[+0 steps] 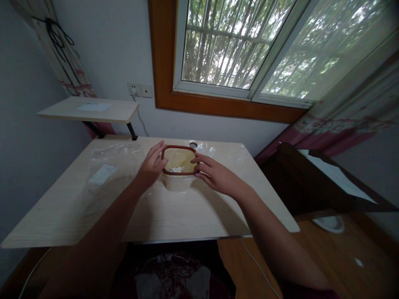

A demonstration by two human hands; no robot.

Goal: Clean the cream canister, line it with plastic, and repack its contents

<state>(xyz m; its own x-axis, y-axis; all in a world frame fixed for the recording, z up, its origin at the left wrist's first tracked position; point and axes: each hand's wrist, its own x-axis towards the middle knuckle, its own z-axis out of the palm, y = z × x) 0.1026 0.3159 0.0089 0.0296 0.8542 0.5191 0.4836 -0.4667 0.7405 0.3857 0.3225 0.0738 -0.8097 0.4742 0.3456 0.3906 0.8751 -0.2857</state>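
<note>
A small cream wastebasket (180, 182) with a brown rim stands on the pale wooden desk (187, 216). White crumpled bits (177, 169) lie inside it, too small to name. My left hand (152, 164) is at the basket's left side, its thumb on the rim and its fingers along the outer wall. On the right side, my right hand (213, 172) has its fingertips over the rim, with the thumb lower on the outside. The basket is held between both hands. Part of its side walls is hidden behind my fingers.
A clear plastic bag (124, 160) with a white label lies flat on the desk's left. Behind it rises a small raised shelf (90, 110) on black legs. A cable hole (193, 144) sits near the back edge. Dark furniture (314, 187) with paper stands at the right.
</note>
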